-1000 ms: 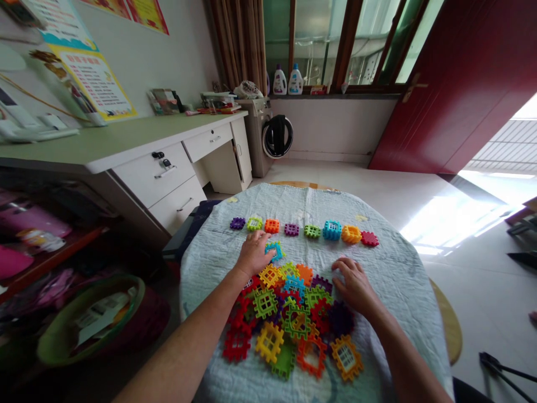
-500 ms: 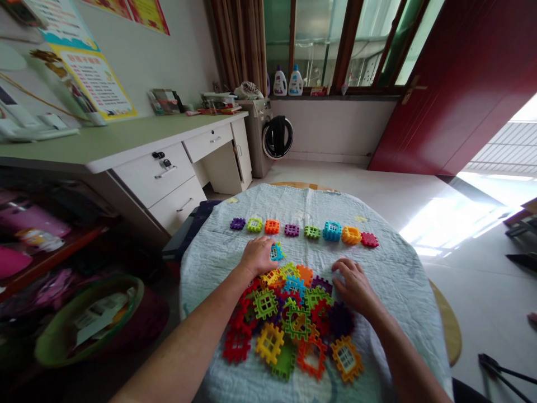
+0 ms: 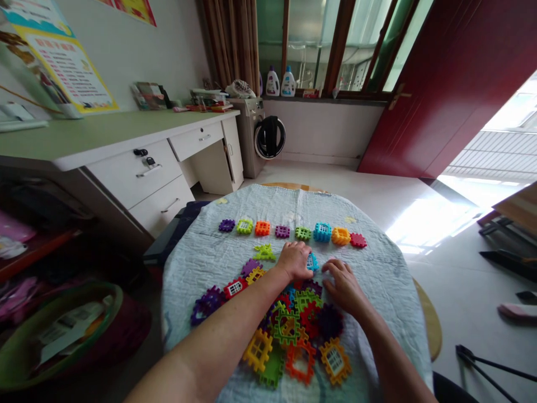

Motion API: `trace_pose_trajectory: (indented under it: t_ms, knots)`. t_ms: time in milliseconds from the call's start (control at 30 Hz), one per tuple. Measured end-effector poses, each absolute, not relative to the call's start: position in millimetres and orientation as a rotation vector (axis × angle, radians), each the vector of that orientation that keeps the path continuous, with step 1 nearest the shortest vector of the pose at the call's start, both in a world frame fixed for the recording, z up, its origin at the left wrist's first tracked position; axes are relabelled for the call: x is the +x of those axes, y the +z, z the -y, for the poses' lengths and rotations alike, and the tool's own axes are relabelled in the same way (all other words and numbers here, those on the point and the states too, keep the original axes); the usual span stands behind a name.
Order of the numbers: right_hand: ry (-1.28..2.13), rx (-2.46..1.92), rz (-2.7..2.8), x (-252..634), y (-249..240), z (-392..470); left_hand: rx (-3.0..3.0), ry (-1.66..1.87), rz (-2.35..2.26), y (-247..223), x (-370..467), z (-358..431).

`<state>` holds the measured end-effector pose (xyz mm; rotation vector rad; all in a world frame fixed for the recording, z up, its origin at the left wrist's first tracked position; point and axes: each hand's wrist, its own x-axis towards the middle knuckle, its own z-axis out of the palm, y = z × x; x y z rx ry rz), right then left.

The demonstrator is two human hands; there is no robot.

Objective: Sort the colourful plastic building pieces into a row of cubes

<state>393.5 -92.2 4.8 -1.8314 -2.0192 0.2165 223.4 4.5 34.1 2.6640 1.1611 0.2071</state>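
Observation:
My left hand [image 3: 296,261] grips a blue window piece [image 3: 311,262] near the table's middle. Just right of that piece, my right hand [image 3: 343,281] hovers or rests with its fingers apart and nothing in them. Below both hands lies a pile of interlocking plastic pieces, with a green frame [image 3: 287,327], a yellow one [image 3: 258,350] and an orange one [image 3: 300,361]. A yellow-green piece [image 3: 264,252] lies left of my left hand. Farther back runs a row of small blocks, among them a blue block [image 3: 322,232] and a red block [image 3: 358,240].
The round table wears a pale blue cloth [image 3: 377,336]. A desk [image 3: 121,134] and a green-rimmed basket [image 3: 134,313] stand at left, a washing machine [image 3: 251,137] behind. At right are a red door [image 3: 440,84] and a black stand [image 3: 482,361].
My left hand has moved right with the blue piece, toward my right hand. The yellow-green piece now lies uncovered to its left. The whole view has shifted a little.

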Motion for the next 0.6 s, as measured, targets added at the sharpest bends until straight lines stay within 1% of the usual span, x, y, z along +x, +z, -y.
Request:
trace_pose_trajectory:
  t_ms: [167,267,333,400,600]
  knots:
    - [0.255,-1.808,1.954,391.8,4.4,86.7,2.603,0.171,-1.159,28.2,227.9,-5.4]
    - [0.221,-1.762,1.906,385.7,-0.1,79.7,2.568,0.313,-1.1,35.8,207.6,-7.5]
    - [0.203,-1.726,1.9,380.3,-4.2,74.0,2.525,0.466,-1.092,42.4,181.4,-10.1]
    - [0.224,-1.698,1.91,375.4,-8.0,67.8,2.447,0.611,-1.18,46.5,145.2,-14.2]
    - [0.357,-1.69,1.926,370.3,-12.0,54.1,2.278,0.737,-1.584,31.1,18.4,-15.5]
